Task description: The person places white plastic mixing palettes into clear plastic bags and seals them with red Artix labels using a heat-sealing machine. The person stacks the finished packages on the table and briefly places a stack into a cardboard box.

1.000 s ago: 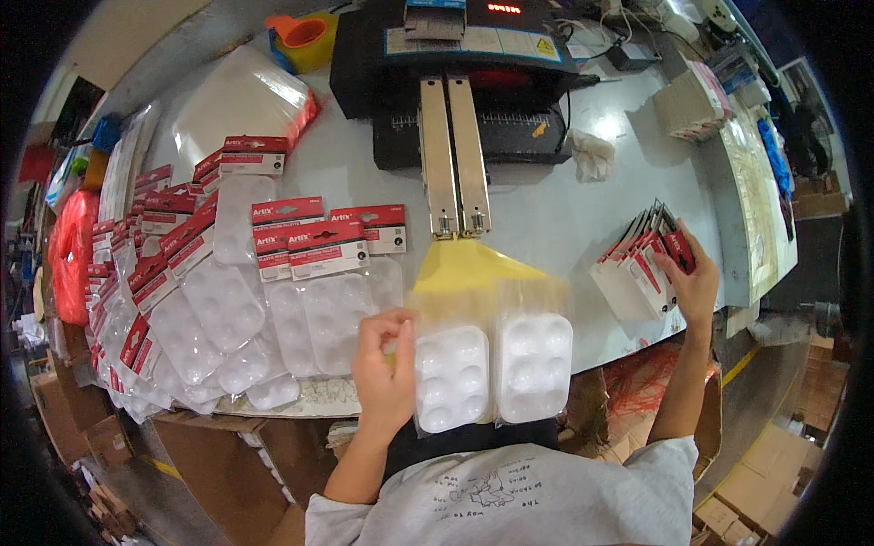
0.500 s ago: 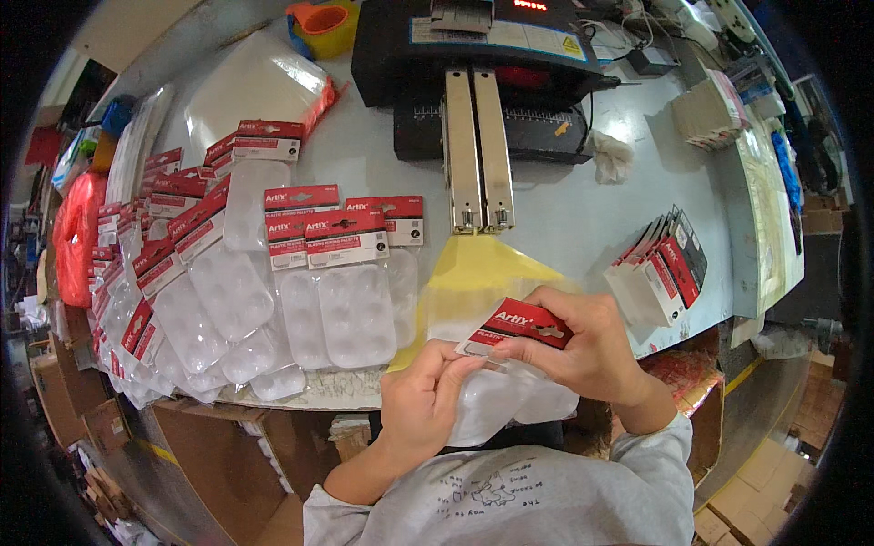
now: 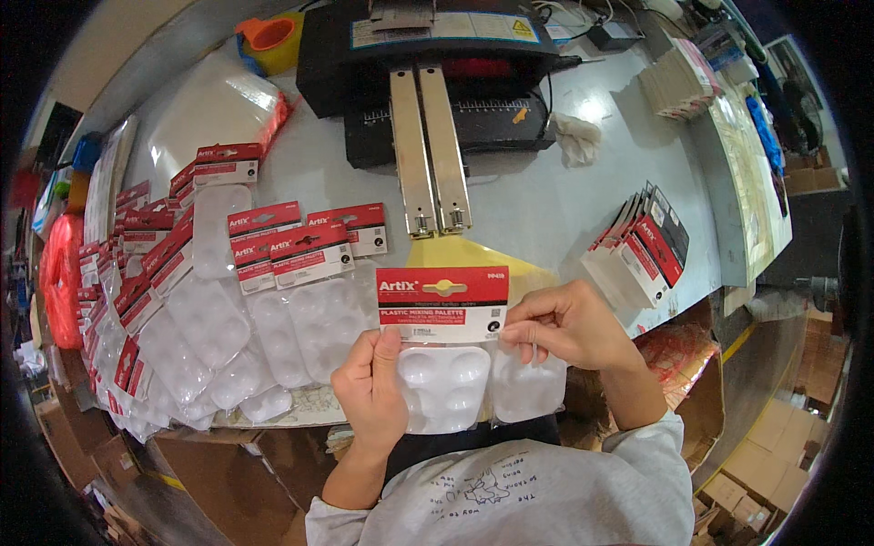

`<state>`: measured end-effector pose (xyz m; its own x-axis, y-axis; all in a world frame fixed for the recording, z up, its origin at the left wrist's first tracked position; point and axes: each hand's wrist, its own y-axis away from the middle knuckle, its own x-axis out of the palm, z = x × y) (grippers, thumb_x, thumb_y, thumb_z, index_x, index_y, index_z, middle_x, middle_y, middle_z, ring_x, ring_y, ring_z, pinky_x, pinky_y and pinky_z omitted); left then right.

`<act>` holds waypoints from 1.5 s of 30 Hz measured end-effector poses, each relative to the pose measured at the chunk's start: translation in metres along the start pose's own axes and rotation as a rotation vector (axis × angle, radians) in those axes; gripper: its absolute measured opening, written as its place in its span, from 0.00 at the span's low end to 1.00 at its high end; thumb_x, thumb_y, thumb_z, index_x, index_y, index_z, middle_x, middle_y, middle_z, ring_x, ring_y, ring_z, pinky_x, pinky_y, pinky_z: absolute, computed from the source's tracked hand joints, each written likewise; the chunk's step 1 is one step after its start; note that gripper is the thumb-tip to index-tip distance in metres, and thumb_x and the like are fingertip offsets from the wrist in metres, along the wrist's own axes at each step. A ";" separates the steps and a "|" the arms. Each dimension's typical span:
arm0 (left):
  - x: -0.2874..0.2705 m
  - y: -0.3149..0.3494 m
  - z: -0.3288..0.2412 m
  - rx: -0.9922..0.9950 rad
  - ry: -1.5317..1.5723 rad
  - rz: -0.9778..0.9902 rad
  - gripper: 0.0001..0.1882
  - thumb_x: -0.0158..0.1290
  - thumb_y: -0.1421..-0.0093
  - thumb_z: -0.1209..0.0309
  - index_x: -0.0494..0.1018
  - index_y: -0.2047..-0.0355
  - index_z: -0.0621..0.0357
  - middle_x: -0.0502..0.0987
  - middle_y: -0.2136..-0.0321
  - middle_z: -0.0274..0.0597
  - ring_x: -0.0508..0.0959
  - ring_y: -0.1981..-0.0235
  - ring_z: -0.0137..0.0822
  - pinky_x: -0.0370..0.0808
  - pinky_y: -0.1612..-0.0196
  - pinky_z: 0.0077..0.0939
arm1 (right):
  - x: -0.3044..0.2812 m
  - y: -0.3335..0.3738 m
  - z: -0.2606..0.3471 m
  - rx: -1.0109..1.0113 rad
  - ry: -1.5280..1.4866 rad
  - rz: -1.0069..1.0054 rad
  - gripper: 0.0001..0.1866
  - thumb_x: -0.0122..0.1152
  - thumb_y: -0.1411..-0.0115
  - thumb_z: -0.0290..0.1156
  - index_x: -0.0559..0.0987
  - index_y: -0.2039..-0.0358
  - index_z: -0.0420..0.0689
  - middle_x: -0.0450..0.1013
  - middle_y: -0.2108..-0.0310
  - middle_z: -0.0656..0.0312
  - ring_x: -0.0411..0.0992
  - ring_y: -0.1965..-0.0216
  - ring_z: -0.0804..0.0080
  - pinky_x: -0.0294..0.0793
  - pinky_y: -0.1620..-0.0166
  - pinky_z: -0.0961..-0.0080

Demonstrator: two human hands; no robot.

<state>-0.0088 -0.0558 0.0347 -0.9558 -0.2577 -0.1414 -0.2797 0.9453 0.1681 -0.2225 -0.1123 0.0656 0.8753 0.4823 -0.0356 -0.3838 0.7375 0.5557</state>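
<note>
A red and white header card (image 3: pixel 442 312) with a hang hole spans the space between my hands, facing me nearly level. Below it hangs a clear bag with a white plastic paint palette (image 3: pixel 443 387). My left hand (image 3: pixel 371 387) pinches the card's lower left edge between thumb and fingers. At the lower right corner of the card, my right hand (image 3: pixel 572 329) has its thumb and fingers pressed together on the packaged palette's edge. A second bagged white palette (image 3: pixel 528 389) sits beside the first, partly under my right hand.
Many carded palettes (image 3: pixel 196 314) lie piled on the left of the table. A black machine (image 3: pixel 428 55) with two metal rails (image 3: pixel 430 150) stands ahead, over a yellow sheet (image 3: pixel 492 259). Folded header cards (image 3: pixel 651 241) stand at right. A yellow cup (image 3: pixel 278 50) is at the back left.
The card has gone from tilted and bent in my right hand to upright and flat between both hands. My right fingers have slid to its lower corner. The whole view has shifted.
</note>
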 end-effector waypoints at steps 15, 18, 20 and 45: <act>0.024 -0.062 0.028 0.100 -0.475 -0.020 0.18 0.38 0.33 0.63 0.64 0.74 0.66 0.67 0.84 0.52 0.65 0.82 0.40 0.65 0.74 0.31 | -0.002 -0.065 -0.015 -0.012 -0.343 -0.140 0.09 0.56 0.43 0.30 0.76 0.76 0.37 0.73 0.79 0.62 0.72 0.81 0.79 0.70 0.79 0.85; 0.032 -0.080 0.043 0.101 -0.352 -0.048 0.19 0.39 0.33 0.63 0.63 0.75 0.66 0.69 0.83 0.51 0.65 0.82 0.40 0.65 0.74 0.32 | -0.002 -0.080 -0.018 -0.021 -0.367 -0.205 0.10 0.58 0.43 0.30 0.76 0.76 0.36 0.73 0.79 0.62 0.71 0.81 0.79 0.72 0.78 0.83; 0.036 -0.081 0.047 0.105 -0.299 -0.061 0.19 0.39 0.33 0.62 0.63 0.75 0.66 0.69 0.83 0.50 0.64 0.82 0.39 0.65 0.74 0.33 | -0.001 -0.082 -0.017 -0.030 -0.367 -0.214 0.10 0.58 0.43 0.30 0.76 0.75 0.36 0.73 0.79 0.62 0.71 0.81 0.79 0.72 0.77 0.83; -0.045 -0.033 0.030 0.292 -0.930 -0.101 0.10 0.56 0.48 0.70 0.69 0.68 0.61 0.69 0.63 0.50 0.69 0.60 0.52 0.66 0.57 0.42 | -0.150 0.060 -0.075 -0.272 0.880 -0.809 0.54 0.76 0.69 0.43 0.61 0.43 0.34 0.68 0.51 0.41 0.71 0.52 0.53 0.66 0.47 0.69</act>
<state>0.0468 -0.0695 0.0058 -0.4413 -0.1982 -0.8752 -0.2036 0.9720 -0.1174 -0.3988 -0.1053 0.0419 0.4336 -0.0833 -0.8972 0.0366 0.9965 -0.0748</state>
